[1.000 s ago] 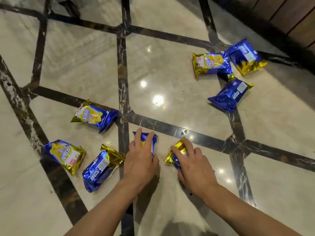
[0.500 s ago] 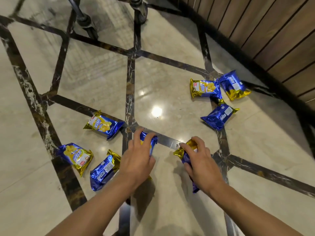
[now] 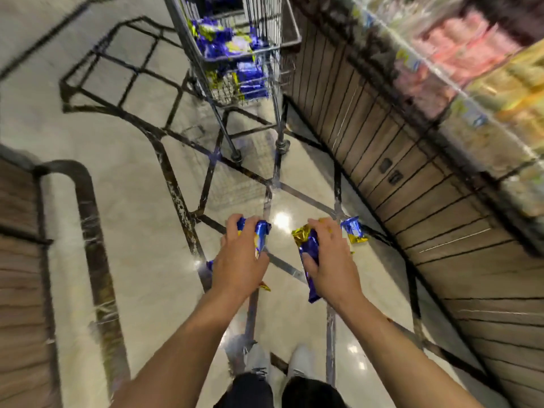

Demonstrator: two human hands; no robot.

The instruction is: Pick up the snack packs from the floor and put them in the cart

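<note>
Glossy cream marble floor (image 3: 132,160), dark inlay lines; wood-slat wall (image 3: 412,178) right; blurred stocked shelves (image 3: 471,63) above.

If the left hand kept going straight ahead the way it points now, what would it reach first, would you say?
Probably the cart. The left hand, with a snack pack in its grip, points up the floor toward the cart's wheels and basket. Nothing shows in between, though blur leaves the depth unclear.
</note>
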